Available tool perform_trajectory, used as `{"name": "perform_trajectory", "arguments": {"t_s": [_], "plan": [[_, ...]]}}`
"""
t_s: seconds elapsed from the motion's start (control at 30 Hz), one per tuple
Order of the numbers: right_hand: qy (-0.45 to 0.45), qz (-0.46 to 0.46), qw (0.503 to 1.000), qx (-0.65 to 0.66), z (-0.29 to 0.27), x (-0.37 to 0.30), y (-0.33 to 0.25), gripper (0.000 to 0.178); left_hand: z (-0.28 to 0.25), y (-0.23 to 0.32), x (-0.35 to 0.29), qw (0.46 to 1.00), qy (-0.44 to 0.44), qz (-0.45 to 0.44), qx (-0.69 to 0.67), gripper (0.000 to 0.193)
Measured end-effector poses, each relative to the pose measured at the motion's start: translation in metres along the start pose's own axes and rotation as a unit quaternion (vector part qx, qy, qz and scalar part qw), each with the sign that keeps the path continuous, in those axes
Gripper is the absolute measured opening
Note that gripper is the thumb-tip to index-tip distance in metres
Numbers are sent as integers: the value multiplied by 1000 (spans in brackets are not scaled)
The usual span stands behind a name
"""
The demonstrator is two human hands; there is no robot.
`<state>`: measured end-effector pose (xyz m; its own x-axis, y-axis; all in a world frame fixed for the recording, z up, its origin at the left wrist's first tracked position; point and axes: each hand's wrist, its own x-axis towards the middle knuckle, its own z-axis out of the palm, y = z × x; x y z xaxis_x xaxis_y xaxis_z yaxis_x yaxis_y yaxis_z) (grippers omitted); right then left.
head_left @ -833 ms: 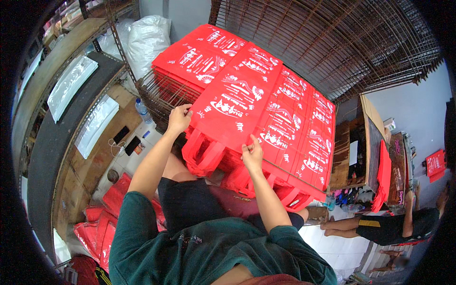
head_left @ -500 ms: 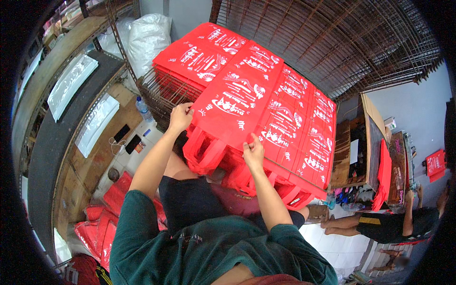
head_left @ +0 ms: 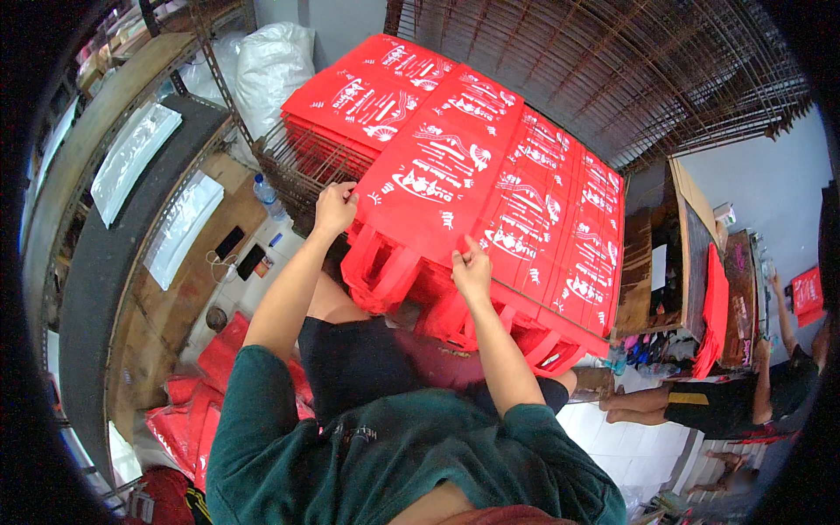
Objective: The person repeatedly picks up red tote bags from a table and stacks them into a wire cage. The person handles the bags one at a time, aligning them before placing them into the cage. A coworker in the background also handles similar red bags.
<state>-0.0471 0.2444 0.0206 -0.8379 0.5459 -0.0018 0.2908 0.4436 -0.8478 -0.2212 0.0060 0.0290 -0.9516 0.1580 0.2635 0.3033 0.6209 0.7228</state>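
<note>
Red printed tote bags with white artwork lie flat in overlapping stacks in front of me. The nearest long bag (head_left: 411, 206) sits on top. My left hand (head_left: 336, 208) pinches its near left corner, fingers closed over the edge. At the near right corner of the same bag, my right hand (head_left: 473, 273) is closed on the edge, its index finger lying on the top face. Between the two hands, red loop handles (head_left: 382, 278) hang down over the front. More printed bags (head_left: 534, 227) lie to the right, and another stack (head_left: 359, 92) sits farther left.
A wire rack (head_left: 302, 166) supports the bags, and a large wire mesh (head_left: 577, 61) rises behind. Packed red bags (head_left: 184, 420) lie on the floor at left, near a water bottle (head_left: 268, 198) and phones (head_left: 250, 262). Another person (head_left: 744, 398) works at far right.
Both hands keep their hold on the bag and its position hardly differs. My view has shifted slightly. The person at right has raised an arm toward the hanging red bag.
</note>
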Motion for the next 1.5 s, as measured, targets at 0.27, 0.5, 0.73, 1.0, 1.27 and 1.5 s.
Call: {"name": "perform_trajectory", "arguments": {"t_s": [0.27,0.5,0.73,1.0,1.27,1.5], "plan": [[-24,1,1000,2,-5,-2,-2,47,-4,2,-3,999,-16,-37,-20,32],[23,-71,990,124,-47,-33,7,36,-25,58,-46,985,126,101,-65,44],[163,-130,978,11,-130,-120,66,28,27,124,-232,895,-312,159,-278,19],[192,-52,968,-156,-211,-238,138,11,109,76,-276,721,-652,8,-234,36],[213,-17,964,-161,-211,-241,170,27,118,74,-280,713,-681,2,-166,38],[203,24,963,-176,-218,-242,173,25,130,75,-279,683,-710,-24,-173,34]]}}
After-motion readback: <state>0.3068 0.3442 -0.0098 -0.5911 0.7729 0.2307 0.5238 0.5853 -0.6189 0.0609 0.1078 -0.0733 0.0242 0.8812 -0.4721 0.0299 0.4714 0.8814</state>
